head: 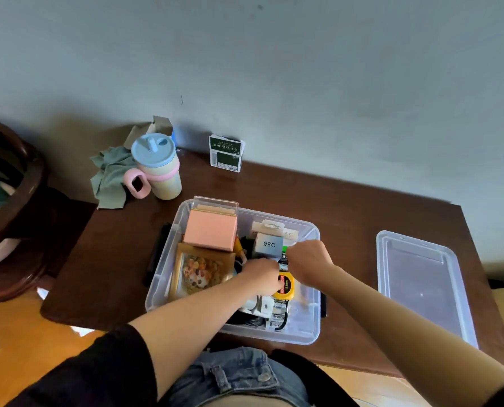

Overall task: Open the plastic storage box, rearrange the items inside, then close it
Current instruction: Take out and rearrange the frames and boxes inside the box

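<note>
The clear plastic storage box (162, 277) stands open on the dark wooden table, its lid (421, 277) lying flat to the right. Inside are a pink box (211, 232), a framed picture (199, 273), a grey box marked Q88 (270, 245), a yellow tape measure (286, 286) and packaged items (277, 314) near the front. Both hands reach into the middle of the box. My left hand (261, 274) has curled fingers down among the items, beside the tape measure. My right hand (308, 261) is curled next to the Q88 box. What either hand holds is hidden.
A pastel cup with a blue lid and pink handle (156, 168) stands at the back left beside a crumpled grey-green cloth (111, 177). A small green and white carton (225, 154) stands against the wall. A dark wooden chair (12, 201) is at the left.
</note>
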{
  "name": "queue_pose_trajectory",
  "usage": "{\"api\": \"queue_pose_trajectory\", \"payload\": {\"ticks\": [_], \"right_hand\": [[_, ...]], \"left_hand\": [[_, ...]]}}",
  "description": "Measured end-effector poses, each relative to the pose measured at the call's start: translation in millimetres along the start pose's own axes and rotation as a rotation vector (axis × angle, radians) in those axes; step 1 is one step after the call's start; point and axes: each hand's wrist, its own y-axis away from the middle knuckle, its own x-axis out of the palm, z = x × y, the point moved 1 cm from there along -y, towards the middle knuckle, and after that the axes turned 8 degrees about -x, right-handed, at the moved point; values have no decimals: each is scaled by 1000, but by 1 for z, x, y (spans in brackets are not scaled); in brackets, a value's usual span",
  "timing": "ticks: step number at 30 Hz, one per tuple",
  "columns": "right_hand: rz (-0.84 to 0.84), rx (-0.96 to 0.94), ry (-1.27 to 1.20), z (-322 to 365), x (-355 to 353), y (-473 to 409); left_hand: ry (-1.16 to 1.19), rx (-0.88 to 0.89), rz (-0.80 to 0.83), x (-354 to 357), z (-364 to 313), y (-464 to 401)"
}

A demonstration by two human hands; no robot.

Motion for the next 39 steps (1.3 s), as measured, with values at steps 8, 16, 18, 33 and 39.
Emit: {"api": "queue_pose_trajectory", "payload": {"ticks": [8,16,18,33,39], "right_hand": [[95,7,23,9,-3,3],[103,-131,17,2,-1,-3],[90,-139,-23,-1,-2,-6],[96,-89,50,12,4,4],[105,-7,34,12,-5,6]], "left_hand": [[50,-159,-119,28,-15,-17],[242,-98,-201,7,0,1],[184,-36,-314,0,4,10],[94,-182,-308,40,-11,-5],[171,-5,-390,17,0,22]]}}
